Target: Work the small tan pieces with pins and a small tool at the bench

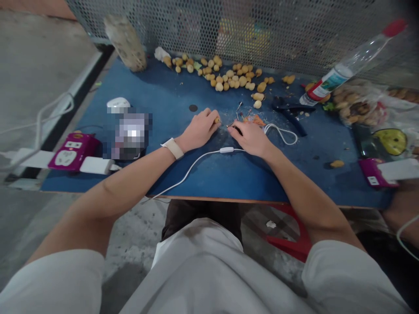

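Observation:
Over the middle of the blue table, my left hand has its fingers closed on a small yellow-brown gourd. My right hand lies just to its right, fingers curled around a thin dark tool whose tip points left, toward the gourd. A gap separates the two hands. Orange shavings and small bits lie just beyond my right hand. A white cable with an inline switch runs below both hands and loops out on the right.
Many small gourds line the back edge by a perforated metal screen. At right are dark-handled pliers, a tilted bottle and plastic bags. Purple power sockets sit left and right; a blurred device lies left.

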### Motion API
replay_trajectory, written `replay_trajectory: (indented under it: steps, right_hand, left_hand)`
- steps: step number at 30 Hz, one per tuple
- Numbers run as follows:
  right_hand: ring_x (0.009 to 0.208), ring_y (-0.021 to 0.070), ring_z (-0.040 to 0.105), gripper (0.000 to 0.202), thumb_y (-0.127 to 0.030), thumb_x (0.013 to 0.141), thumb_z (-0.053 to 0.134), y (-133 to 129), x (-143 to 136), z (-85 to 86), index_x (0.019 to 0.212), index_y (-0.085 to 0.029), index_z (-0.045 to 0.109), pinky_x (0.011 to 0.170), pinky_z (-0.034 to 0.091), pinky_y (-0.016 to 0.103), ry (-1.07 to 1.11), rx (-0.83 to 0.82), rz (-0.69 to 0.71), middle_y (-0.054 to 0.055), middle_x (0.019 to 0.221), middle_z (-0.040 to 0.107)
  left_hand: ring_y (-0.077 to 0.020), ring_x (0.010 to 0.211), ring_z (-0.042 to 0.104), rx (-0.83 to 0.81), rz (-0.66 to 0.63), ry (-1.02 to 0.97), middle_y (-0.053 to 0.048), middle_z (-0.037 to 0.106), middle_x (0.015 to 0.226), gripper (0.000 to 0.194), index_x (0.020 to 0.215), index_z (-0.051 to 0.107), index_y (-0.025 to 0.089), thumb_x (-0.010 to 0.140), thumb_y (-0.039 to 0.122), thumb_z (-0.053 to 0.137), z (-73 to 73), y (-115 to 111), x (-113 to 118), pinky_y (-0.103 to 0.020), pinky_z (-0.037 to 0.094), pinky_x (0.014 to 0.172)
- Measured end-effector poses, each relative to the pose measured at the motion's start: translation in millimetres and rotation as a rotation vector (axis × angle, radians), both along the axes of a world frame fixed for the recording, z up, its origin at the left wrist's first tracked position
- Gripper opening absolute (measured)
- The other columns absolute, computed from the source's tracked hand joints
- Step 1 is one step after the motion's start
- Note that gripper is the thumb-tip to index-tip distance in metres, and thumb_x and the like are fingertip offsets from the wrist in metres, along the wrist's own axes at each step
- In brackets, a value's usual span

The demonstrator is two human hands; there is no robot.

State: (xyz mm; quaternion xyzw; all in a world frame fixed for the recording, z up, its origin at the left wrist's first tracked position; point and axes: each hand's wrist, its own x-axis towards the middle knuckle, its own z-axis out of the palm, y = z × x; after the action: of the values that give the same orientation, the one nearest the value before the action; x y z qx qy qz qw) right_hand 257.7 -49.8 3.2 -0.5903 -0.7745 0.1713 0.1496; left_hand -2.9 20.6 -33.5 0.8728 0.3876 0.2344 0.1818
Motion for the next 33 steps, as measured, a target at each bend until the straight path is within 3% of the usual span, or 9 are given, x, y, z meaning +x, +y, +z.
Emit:
replay_trajectory:
  steps: [12,18,22,33]
  right_hand:
    - [0.083,0.0345,0.069,0.052,-0.068,0.133,0.055,-1.5,-3.8,-1.7,0.101,-0.030,0.071,0.080,0.044,0.045,-0.054,0.003,-0.006,0.011,0.087,0.075]
    - [0.095,0.0356,0.079,0.049,-0.055,0.137,0.049,-8.4,-16.2,11.3,0.113,-0.025,0.079,0.081,0.046,0.043,-0.210,-0.048,-0.045,0.016,0.101,0.086]
    - [0.109,0.0391,0.085,0.045,-0.047,0.138,0.049,-11.8,-26.8,21.6,0.121,-0.022,0.082,0.086,0.049,0.043,-0.281,-0.089,-0.081,0.021,0.117,0.092]
    - [0.120,0.0401,0.086,0.049,-0.048,0.139,0.050,-12.6,-25.4,27.4,0.120,-0.021,0.087,0.094,0.056,0.044,-0.276,-0.086,-0.096,0.022,0.126,0.093]
  left_hand:
    - [-0.0373,0.129,0.080,0.122,0.022,0.044,-0.018,0.078,0.137,0.013,0.132,0.071,0.025,0.131,0.028,0.058,-9.8,-3.3,2.7,-0.052,0.066,0.119]
    - [-0.0411,0.139,0.079,0.145,0.041,0.238,-0.025,0.077,0.147,0.030,0.141,0.071,0.018,0.133,0.023,0.042,3.0,-12.0,9.1,-0.058,0.064,0.126]
    - [-0.0425,0.136,0.080,0.143,0.085,0.332,-0.029,0.075,0.150,0.034,0.144,0.070,0.015,0.134,0.023,0.039,10.8,-17.0,13.6,-0.058,0.065,0.122]
    - [-0.0451,0.137,0.077,0.197,-0.116,0.323,-0.032,0.070,0.152,0.036,0.154,0.065,0.012,0.133,0.027,0.040,7.9,-2.9,2.4,-0.059,0.067,0.117]
